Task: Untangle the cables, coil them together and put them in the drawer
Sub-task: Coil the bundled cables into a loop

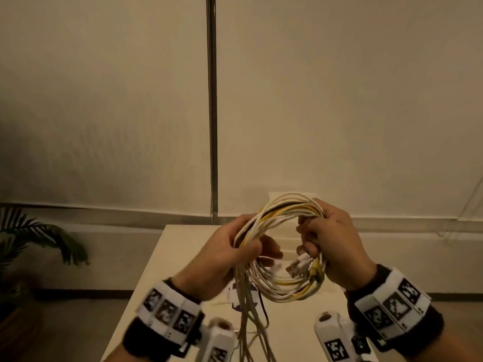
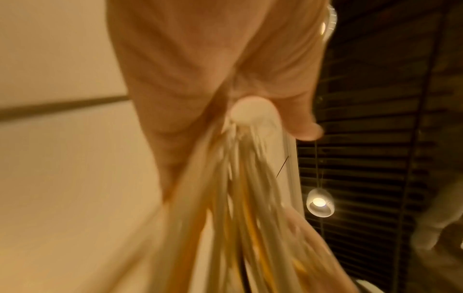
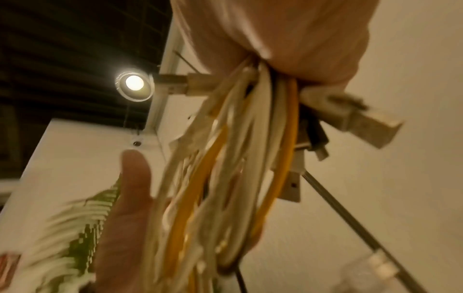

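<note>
A bundle of white, yellow and black cables [image 1: 281, 246] forms a round coil held up above the white table [image 1: 188, 246]. My left hand [image 1: 243, 246] grips the coil's left side, and loose cable tails [image 1: 248, 322] hang down from it toward the table. My right hand [image 1: 326, 241] grips the coil's right side, with several white plug ends [image 1: 300, 265] sticking out below its fingers. The left wrist view shows blurred cables [image 2: 240, 208] running out of the fist. In the right wrist view the cables [image 3: 238, 158] and plugs [image 3: 350, 117] hang from the fist. No drawer is in view.
A purple-and-white item [image 1: 244, 296] lies on the table under the hanging tails. A potted palm [image 1: 39, 239] stands on the floor at the left. A white wall with a vertical metal strip [image 1: 212, 108] rises behind the table.
</note>
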